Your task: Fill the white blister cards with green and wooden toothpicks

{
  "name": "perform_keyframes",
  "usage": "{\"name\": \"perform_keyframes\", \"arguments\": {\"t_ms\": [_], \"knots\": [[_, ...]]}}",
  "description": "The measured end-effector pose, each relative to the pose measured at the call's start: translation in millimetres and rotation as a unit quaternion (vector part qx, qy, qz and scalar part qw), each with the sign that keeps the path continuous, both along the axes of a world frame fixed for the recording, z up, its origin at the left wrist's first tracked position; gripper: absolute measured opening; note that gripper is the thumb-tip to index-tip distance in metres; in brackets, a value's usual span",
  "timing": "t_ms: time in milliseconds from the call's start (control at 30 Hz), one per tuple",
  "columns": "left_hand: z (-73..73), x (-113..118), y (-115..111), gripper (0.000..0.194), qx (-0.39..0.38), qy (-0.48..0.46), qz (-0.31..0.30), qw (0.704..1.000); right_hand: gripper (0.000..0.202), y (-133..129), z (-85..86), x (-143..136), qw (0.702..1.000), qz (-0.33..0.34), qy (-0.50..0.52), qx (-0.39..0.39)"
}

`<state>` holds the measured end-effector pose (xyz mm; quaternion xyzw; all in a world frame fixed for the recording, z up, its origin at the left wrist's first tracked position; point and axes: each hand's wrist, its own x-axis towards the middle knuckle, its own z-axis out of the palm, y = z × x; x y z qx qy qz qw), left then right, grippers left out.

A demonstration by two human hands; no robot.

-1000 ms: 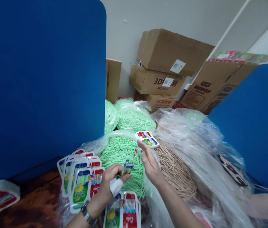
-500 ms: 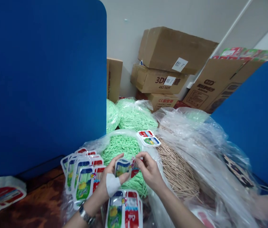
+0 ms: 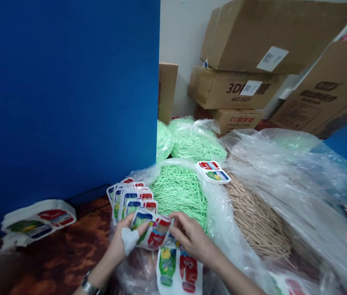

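Note:
My left hand [image 3: 128,236], with a white patch near the thumb and a watch on the wrist, grips the left side of a green and red printed drink packet [image 3: 154,230]. My right hand [image 3: 191,237] pinches the same packet's upper right edge. Just below it lies another packet [image 3: 188,272] with bottle pictures. Fanned-out packets [image 3: 130,196] overlap at the left of an open bag of green sticks [image 3: 179,192]. Brown sticks [image 3: 256,217] fill a bag to the right.
A stack of printed cards [image 3: 39,221] lies at left, near a blurred arm. One packet [image 3: 213,172] rests on the bag rim. Cardboard boxes [image 3: 243,88] are piled behind; a blue partition [image 3: 65,98] stands left, and clear plastic [image 3: 302,176] covers the right.
Both hands have moved down with the packet, from over the green sticks to beside the fanned packets. The view has turned left, and a blurred arm now shows at the lower left.

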<state>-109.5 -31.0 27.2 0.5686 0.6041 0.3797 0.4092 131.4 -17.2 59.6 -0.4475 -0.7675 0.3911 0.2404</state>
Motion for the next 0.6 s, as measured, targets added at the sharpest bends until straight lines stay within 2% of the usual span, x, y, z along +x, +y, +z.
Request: {"name": "perform_keyframes", "arguments": {"t_ms": [33,133,200,267,333,400,600], "knots": [[-7.6,-8.5,1.5,0.027,0.046,0.081,0.041,0.995,0.023,1.7,-1.8,3.4,0.998,-0.002,-0.061,0.032],[-29.9,-24.8,8.5,0.038,0.119,0.21,0.119,0.963,0.021,3.6,-9.7,20.8,0.967,0.014,-0.248,0.061],[-42.0,-27.6,12.2,0.051,0.153,0.283,0.154,0.934,0.022,-0.1,-15.9,31.8,0.935,0.035,-0.349,0.049],[-50.1,-26.3,14.1,0.059,0.166,0.32,0.165,0.918,0.033,-5.9,-21.4,37.7,0.907,0.038,-0.417,0.045],[-53.9,-24.5,14.7,0.06,0.163,0.33,0.165,0.915,0.043,-9.8,-25.8,38.7,0.892,0.024,-0.449,0.043],[-54.8,-24.4,14.6,0.059,0.161,0.34,0.163,0.912,0.043,-9.5,-29.0,37.5,0.892,0.01,-0.451,0.032],[-48.1,-29.8,10.6,0.056,0.153,0.36,0.139,0.91,0.015,2.3,-35.4,40.8,0.923,-0.009,-0.383,-0.027]]}}
